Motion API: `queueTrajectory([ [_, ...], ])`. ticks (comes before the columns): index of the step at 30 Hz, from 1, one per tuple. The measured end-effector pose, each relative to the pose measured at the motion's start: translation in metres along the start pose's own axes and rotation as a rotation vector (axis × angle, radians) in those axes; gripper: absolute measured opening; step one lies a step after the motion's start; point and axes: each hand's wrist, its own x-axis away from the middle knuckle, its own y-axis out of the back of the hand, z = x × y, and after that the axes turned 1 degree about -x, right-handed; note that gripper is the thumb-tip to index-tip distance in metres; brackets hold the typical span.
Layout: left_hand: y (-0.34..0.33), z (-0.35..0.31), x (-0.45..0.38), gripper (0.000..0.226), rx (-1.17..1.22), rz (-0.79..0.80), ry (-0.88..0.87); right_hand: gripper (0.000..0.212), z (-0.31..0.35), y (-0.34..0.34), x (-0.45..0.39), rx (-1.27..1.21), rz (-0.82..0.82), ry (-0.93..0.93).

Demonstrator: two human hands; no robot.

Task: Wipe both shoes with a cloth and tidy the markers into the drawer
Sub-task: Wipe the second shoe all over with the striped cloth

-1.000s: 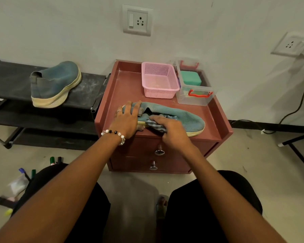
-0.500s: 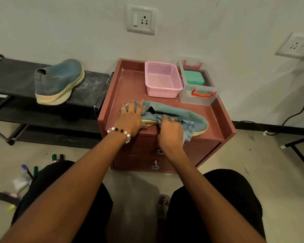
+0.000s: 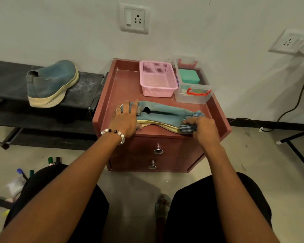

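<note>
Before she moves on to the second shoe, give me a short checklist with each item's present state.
1. Left hand steadies the heel of the shoe on the cabinet: ok.
2. Right hand has a grip on the cloth at the toe: ok.
3. Far side of this shoe wiped: cannot tell.
4. Second shoe waits on the rack: ok.
5. Markers in the drawer: not ok, on the floor; drawer closed.

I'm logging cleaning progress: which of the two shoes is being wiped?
The shoe on the red cabinet, held by the left hand; the shoe on the black rack sits untouched.
</note>
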Motion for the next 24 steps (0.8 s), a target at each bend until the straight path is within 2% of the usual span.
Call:
queueTrajectory([
  [3, 0.0, 0.0, 0.0, 0.096, 0.013, 0.002, 0.006, 0.037, 0.017, -0.009, 0.01, 0.082, -0.133, -0.023],
  [6, -0.001, -0.002, 0.0, 0.097, -0.008, -0.006, 0.004, 0.034, 0.045, -0.022, 0.021, 0.028, -0.138, 0.005],
  [12, -0.005, -0.001, -0.001, 0.096, -0.025, -0.02, -0.003, 0.061, 0.081, -0.02, 0.031, -0.387, -0.016, 0.165],
  [14, -0.008, 0.002, -0.002, 0.096, -0.044, -0.032, -0.018, 0.059, 0.078, -0.01, 0.024, -0.579, 0.074, 0.171],
  [16, -0.011, 0.005, -0.005, 0.097, -0.064, -0.041, -0.032, 0.05, 0.068, 0.006, 0.017, -0.751, 0.011, 0.064],
  [17, -0.012, 0.007, -0.006, 0.098, -0.072, -0.043, -0.037, 0.046, 0.062, 0.013, 0.015, -0.735, -0.101, -0.002],
  [19, -0.014, 0.008, -0.008, 0.099, -0.084, -0.04, -0.045, 0.042, 0.047, 0.021, 0.014, -0.527, -0.351, -0.114],
  [20, -0.013, 0.007, -0.008, 0.099, -0.085, -0.038, -0.047, 0.04, 0.04, 0.019, 0.013, -0.414, -0.399, -0.143],
  [24, -0.011, 0.004, -0.005, 0.098, -0.074, -0.028, -0.028, 0.041, 0.044, -0.03, 0.006, 0.022, -0.177, -0.115],
])
